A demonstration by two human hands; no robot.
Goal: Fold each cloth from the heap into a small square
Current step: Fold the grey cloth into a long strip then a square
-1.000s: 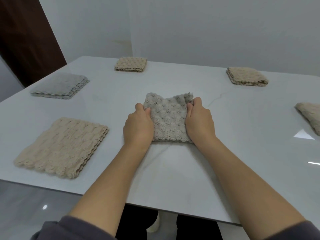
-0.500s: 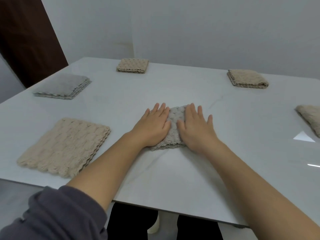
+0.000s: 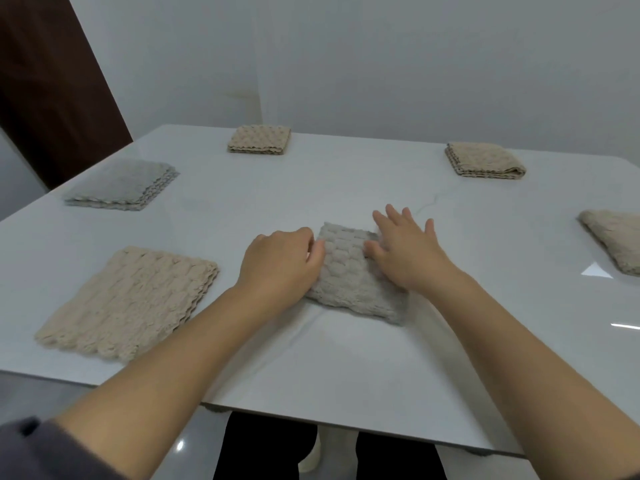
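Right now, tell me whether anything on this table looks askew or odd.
Nothing is spilled or damaged. The grey cloth touched by the left hand and right hand lies turned against the near edge of the table, and the beige cloth at the right edge sits at a slant too.
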